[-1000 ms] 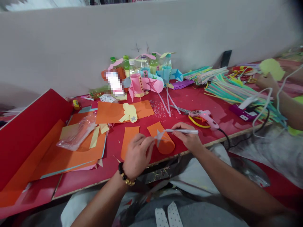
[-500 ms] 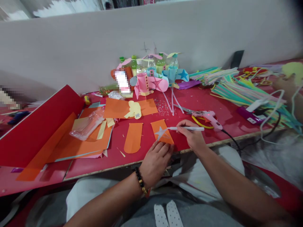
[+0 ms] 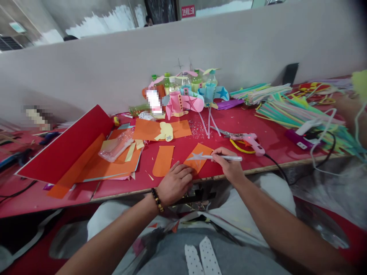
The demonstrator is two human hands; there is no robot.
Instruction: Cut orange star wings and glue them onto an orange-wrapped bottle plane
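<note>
A white pen (image 3: 233,157) is gripped between the fingers and thumb of my right hand (image 3: 229,168), its tip on a pale silver star (image 3: 196,157). That star is on an orange paper piece (image 3: 205,151), which lies turned at an angle near the table's front edge. My left hand (image 3: 175,185) is palm down with fingers stretched out, its fingertips at the paper's lower left edge. Just left lies a second orange paper piece (image 3: 164,160) with one rounded end. Behind it, yellow paper cutouts (image 3: 165,131) rest on an orange strip (image 3: 143,129).
Decorated bottle planes (image 3: 174,100) stand at the back. A pink glue gun (image 3: 249,140) and scissors lie to the right, near a purple power strip (image 3: 301,141) and pastel strips (image 3: 295,114). Stacked paper (image 3: 114,168) and a red board (image 3: 69,149) are on the left.
The starred paper has turned clockwise, its top leaning right. My left hand has shifted to its left side. The pen has moved left across the star. The camera view has tilted up slightly.
</note>
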